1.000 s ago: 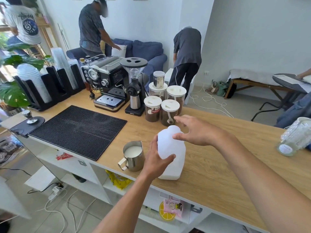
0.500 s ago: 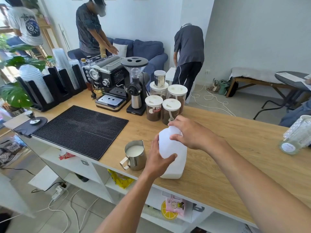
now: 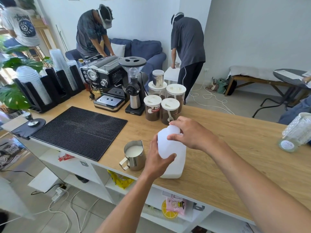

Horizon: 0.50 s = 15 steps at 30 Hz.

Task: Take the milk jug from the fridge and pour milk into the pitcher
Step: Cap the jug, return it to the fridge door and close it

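A white plastic milk jug point(image 3: 173, 157) stands upright on the wooden counter point(image 3: 235, 157) near its front edge. My left hand point(image 3: 157, 159) grips the jug's body from the left side. My right hand point(image 3: 190, 133) curls over the jug's top, fingers round the neck; the cap is hidden under it. Just left of the jug stands a steel pitcher point(image 3: 133, 155) with milk in it, its handle toward me.
A black rubber mat point(image 3: 79, 132) lies to the left. Behind it stand an espresso machine point(image 3: 104, 83), a grinder point(image 3: 134, 88) and several lidded coffee jars point(image 3: 161, 105). A glass jar point(image 3: 297, 132) sits at the far right. People work in the background.
My right hand came down from above the jug and closed its fingers round the top. My left hand kept its hold on the jug's side.
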Available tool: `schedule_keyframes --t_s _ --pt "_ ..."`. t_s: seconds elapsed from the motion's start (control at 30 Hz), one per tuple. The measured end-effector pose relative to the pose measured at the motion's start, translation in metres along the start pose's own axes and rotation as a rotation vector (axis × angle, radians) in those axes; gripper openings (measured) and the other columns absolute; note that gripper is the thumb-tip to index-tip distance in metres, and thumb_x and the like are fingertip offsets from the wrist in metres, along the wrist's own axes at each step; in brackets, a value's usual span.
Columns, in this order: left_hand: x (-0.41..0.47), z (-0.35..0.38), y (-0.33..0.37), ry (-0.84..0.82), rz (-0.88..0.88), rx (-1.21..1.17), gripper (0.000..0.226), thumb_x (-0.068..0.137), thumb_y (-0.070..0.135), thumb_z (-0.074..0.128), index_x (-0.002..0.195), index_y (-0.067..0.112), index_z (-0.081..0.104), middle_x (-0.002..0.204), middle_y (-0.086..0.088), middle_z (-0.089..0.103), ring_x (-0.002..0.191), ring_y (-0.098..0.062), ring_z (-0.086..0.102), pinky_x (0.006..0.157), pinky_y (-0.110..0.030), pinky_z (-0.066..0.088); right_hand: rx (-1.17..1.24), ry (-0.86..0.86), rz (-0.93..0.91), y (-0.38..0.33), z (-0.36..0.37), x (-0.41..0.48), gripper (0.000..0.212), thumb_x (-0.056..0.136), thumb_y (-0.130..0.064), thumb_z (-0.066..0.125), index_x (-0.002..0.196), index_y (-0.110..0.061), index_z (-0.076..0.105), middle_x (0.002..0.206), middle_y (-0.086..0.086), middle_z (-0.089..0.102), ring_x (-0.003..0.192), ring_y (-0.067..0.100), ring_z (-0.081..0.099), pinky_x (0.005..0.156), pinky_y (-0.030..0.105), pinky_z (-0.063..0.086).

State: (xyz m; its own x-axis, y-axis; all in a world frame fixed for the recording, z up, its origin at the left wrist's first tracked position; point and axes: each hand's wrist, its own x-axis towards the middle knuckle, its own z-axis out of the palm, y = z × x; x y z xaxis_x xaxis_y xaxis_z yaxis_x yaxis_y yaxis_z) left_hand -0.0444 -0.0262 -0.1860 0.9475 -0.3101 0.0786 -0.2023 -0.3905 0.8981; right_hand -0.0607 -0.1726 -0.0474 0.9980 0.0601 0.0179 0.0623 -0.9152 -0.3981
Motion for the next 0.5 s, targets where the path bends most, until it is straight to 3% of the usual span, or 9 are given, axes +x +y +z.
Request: schedule_keyframes --t_s 0.1,0.27,0.4,0.5 --pt "0.000 0.000 -0.001 0.003 -0.003 0.005 0.100 0.076 0.045 0.076 0.153 0.036 0.013 0.148 0.012 0.034 0.132 -0.012 0.038 0.105 -0.043 0.044 0.023 -0.029 -0.010 0.003 -0.004 0.000 0.047 0.084 -0.049 0.066 0.126 -0.029 0.057 0.104 -0.015 0.050 0.100 0.015 0.055 0.083 0.035 0.046" --pt "0.000 0.004 -0.002 0.034 -0.012 0.003 0.101 0.075 0.044 0.076 0.154 0.031 0.015 0.150 0.009 0.034 0.136 -0.013 0.036 0.107 -0.045 0.042 -0.139 0.155 -0.032 0.001 0.009 -0.003 0.049 0.086 -0.057 0.059 0.124 -0.027 0.057 0.111 -0.011 0.055 0.104 0.015 0.056 0.074 0.029 0.039" --pt "0.000 0.006 0.000 0.037 -0.016 0.001 0.100 0.076 0.042 0.076 0.154 0.031 0.015 0.149 0.010 0.034 0.135 -0.013 0.037 0.107 -0.044 0.043 -0.222 0.264 0.016 -0.003 0.016 -0.006 0.054 0.086 -0.062 0.054 0.125 -0.025 0.058 0.113 -0.006 0.058 0.105 0.021 0.057 0.075 0.028 0.034" --pt "0.000 0.006 -0.001 0.044 -0.021 -0.003 0.100 0.074 0.043 0.076 0.154 0.032 0.017 0.147 0.011 0.036 0.135 -0.012 0.038 0.106 -0.045 0.044 -0.241 0.332 0.067 -0.011 0.023 -0.007 0.052 0.088 -0.059 0.054 0.121 -0.020 0.060 0.113 -0.002 0.059 0.104 0.022 0.057 0.079 0.029 0.038"
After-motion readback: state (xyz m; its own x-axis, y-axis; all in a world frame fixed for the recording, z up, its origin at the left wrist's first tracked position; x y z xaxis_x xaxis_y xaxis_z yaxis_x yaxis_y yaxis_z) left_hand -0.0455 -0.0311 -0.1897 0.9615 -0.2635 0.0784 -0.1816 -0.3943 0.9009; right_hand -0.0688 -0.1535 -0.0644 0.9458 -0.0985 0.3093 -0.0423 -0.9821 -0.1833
